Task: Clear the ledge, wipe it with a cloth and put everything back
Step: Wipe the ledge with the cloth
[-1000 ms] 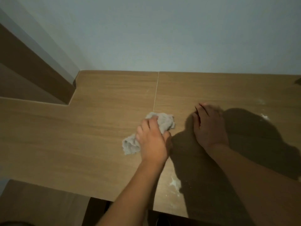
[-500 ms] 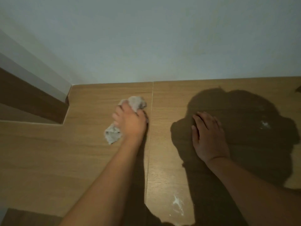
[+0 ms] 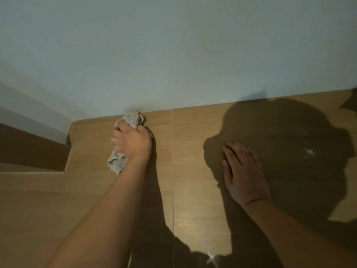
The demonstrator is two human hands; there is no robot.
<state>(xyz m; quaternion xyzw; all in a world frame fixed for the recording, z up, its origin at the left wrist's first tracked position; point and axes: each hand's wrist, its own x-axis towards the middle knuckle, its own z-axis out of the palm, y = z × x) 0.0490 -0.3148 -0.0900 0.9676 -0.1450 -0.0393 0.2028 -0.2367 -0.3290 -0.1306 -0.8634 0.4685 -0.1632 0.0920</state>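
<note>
Wood ledge [image 3: 197,190] w/ white smudges [image 3: 309,152] meets pale wall [image 3: 173,55].

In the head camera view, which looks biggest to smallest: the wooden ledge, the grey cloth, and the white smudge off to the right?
1. Wooden ledge, filling the lower half of the view.
2. Grey cloth, gripped by the left hand, which hides part of it.
3. White smudge, a small mark.

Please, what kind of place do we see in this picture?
Probably an indoor room in a home, though that is a guess. A wood-look ledge runs along a plain pale wall, and the left hand grips a grey cloth there while the right hand rests flat.
</note>
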